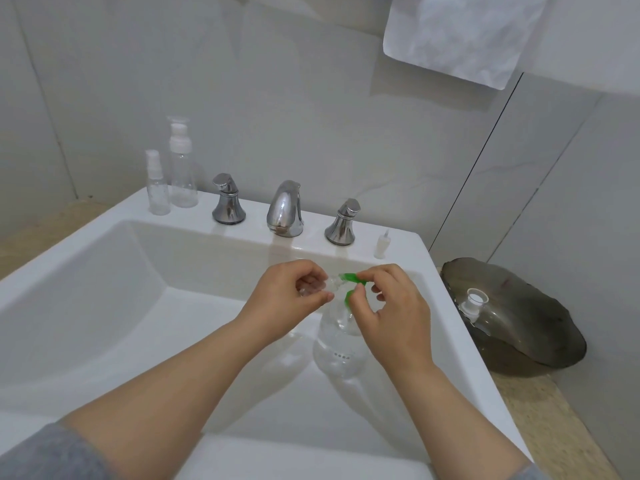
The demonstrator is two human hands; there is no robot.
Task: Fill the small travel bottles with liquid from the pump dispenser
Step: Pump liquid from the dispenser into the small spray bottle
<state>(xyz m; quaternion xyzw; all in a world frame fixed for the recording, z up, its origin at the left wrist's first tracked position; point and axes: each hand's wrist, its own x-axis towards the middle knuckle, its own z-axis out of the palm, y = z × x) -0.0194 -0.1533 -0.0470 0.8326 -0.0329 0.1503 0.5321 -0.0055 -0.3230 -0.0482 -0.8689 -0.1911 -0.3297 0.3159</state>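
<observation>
A clear pump dispenser bottle (337,348) with a green pump head (349,280) stands inside the white sink (104,265), partly hidden by my hands. My right hand (391,306) grips the green pump head. My left hand (294,292) holds a small clear travel bottle (313,289) right at the green spout. Two more clear travel bottles stand on the sink's back left ledge: a small spray bottle (157,185) and a taller pump bottle (181,164).
Chrome faucet (285,209) with two chrome handles (228,200) (342,223) on the back ledge. A small white spray cap (382,244) stands at the ledge's right. A dark shell-shaped dish (519,317) holding a white cap (476,301) sits right of the sink. White towel (460,32) hangs above.
</observation>
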